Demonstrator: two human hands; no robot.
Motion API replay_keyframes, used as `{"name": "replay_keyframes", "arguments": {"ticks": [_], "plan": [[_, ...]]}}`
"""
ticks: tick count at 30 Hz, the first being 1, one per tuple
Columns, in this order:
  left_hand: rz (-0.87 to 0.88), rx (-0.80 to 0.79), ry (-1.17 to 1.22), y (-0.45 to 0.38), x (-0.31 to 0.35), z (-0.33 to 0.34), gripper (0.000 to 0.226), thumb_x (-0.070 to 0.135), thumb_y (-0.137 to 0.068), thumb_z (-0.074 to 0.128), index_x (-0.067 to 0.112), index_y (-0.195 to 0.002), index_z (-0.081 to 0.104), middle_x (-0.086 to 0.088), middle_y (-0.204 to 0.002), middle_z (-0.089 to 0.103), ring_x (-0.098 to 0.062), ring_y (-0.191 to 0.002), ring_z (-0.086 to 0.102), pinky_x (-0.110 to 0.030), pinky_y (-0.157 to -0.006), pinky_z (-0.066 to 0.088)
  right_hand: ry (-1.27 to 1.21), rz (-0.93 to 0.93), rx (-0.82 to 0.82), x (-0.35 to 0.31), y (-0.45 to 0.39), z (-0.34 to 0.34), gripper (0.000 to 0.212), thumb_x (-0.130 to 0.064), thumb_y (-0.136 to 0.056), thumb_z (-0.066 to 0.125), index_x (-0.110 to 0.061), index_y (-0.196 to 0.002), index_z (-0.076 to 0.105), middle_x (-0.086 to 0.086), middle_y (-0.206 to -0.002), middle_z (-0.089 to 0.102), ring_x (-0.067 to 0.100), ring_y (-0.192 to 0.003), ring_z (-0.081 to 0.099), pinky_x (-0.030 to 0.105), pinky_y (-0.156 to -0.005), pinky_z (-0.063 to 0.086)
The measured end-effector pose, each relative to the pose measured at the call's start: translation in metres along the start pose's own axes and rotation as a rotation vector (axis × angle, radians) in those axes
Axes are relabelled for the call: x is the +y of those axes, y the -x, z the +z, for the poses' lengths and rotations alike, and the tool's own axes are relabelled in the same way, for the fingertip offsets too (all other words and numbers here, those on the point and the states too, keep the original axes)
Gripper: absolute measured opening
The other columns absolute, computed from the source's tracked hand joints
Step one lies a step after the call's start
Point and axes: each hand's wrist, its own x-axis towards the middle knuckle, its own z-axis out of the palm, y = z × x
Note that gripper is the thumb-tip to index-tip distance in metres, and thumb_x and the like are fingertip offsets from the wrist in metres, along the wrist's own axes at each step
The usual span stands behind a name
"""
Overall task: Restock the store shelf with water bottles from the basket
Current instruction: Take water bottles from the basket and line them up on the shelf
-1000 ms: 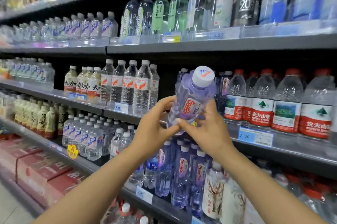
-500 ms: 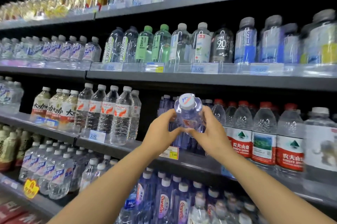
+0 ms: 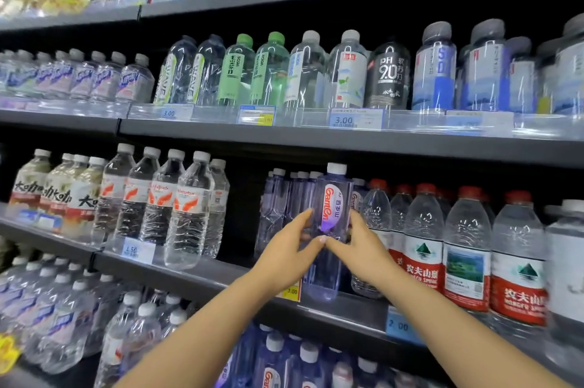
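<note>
Purple bottle [image 3: 331,217] stands upright on the shelf [image 3: 344,308], both hands' grip [image 3: 286,256] [image 3: 363,248] holding it.

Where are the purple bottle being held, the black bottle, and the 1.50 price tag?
purple bottle [image 3: 331,207], head view, on its label.
black bottle [image 3: 388,74], head view, on its label.
1.50 price tag [image 3: 132,250], head view, on its printed number.

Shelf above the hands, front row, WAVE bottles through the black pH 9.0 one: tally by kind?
WAVE: 2
Green soda: 2
White-cap: 2
Black pH 9.0: 1
Total: 7
</note>
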Motion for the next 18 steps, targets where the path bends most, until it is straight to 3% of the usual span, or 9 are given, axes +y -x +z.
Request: {"name": "replay_keyframes", "arguments": {"ticks": [5, 10, 14, 18], "plan": [[-0.002, -0.036, -0.076, -0.002, -0.005, 0.011, 0.066, 0.038, -0.096, 0.052, 0.026, -0.152, 0.020, 0.007, -0.151, 0.036, -0.010, -0.132, 0.043, -0.035, -0.110, 0.038, 0.043, 0.101, -0.003, 0.007, -0.010, 0.006, 0.051, -0.038, -0.085, 0.067, -0.020, -0.127, 0.044, -0.007, -0.112, 0.062, 0.011, -0.095, 0.056, 0.024, -0.074, 0.041], [0.047, 0.010, -0.249, 0.003, -0.003, 0.002, 0.059, 0.040, -0.095, 0.052, 0.024, -0.148, 0.032, 0.004, -0.144, 0.046, -0.012, -0.127, 0.047, -0.031, -0.106, 0.039, 0.144, 0.165, -0.022, 0.002, -0.007, 0.006, 0.057, -0.045, -0.086, 0.063, -0.018, -0.131, 0.041, 0.003, -0.123, 0.060, 0.020, -0.104, 0.059, 0.031, -0.083, 0.048], [0.169, 0.066, -0.442, 0.031, 0.007, -0.021, 0.056, 0.041, -0.094, 0.053, 0.022, -0.145, 0.037, 0.006, -0.140, 0.047, -0.011, -0.129, 0.044, -0.026, -0.106, 0.037, 0.189, 0.051, 0.068, -0.012, 0.025, -0.001, 0.068, -0.048, -0.089, 0.057, -0.020, -0.145, 0.030, 0.001, -0.146, 0.041, 0.020, -0.131, 0.042, 0.034, -0.100, 0.039], [0.209, 0.073, -0.562, 0.084, 0.014, -0.058, 0.050, 0.040, -0.094, 0.053, 0.021, -0.140, 0.042, 0.007, -0.138, 0.048, -0.009, -0.126, 0.044, -0.020, -0.102, 0.034, 0.158, -0.140, 0.002, -0.031, 0.070, 0.014, 0.053, -0.045, -0.090, 0.057, -0.027, -0.138, 0.044, -0.009, -0.142, 0.044, 0.011, -0.130, 0.042, 0.026, -0.102, 0.034]]}}
